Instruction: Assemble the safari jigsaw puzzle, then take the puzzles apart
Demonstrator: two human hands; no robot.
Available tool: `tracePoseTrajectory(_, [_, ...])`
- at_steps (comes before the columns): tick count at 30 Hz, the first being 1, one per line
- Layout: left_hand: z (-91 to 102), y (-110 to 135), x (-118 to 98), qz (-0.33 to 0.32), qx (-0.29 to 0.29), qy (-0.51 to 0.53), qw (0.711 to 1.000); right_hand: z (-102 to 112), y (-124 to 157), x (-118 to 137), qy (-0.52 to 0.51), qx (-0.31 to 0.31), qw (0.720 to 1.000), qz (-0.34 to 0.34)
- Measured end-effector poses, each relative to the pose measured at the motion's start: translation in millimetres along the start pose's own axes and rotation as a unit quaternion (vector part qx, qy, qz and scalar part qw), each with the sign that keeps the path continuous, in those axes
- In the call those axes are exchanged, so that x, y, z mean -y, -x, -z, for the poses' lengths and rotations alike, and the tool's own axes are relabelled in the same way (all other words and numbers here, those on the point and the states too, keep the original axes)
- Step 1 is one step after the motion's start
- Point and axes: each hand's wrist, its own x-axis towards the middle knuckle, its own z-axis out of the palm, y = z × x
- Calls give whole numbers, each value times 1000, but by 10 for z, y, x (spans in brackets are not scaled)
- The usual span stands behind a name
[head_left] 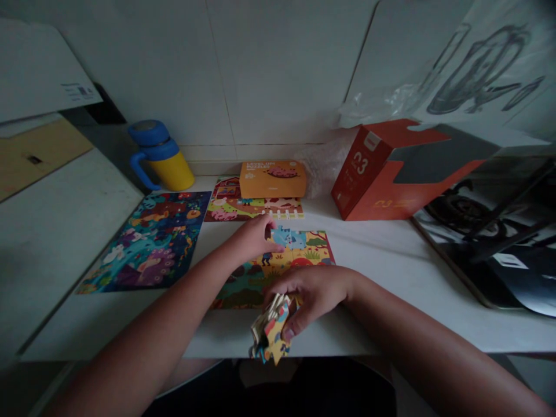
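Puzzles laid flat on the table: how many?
3: a blue puzzle at left, a farm puzzle at the back partly under the orange box, a middle puzzle under the left hand. Others may be hidden.

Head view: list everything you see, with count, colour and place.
centre puzzle: 1, yellow-green-red, middle
loose pieces: one stack, multicoloured, held at near edge
sea puzzle: 1, mostly blue, left
small box: 1, orange, rear middle
farm puzzle: 1, red-green, partly under small box
large box: 1, red-orange, rear right
mug: 1, yellow with blue lid, rear left
hob: 1, black, far right
table: 1, white
left hand: 1, fingertips on centre puzzle's top edge
right hand: 1, gripping loose pieces
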Motion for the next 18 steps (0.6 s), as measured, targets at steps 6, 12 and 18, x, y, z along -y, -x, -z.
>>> tracePoseTrajectory(6, [-57,59,65,-6,17,227,974,58,97,-2,-28,-137,990,24])
tracePoseTrajectory(12, [30,25,103,46,31,326,944,329,269,-36,60,-333,941,6])
tracePoseTrajectory(18, [40,16,149,22,48,331,942,429,233,-197,35,-404,914,-9])
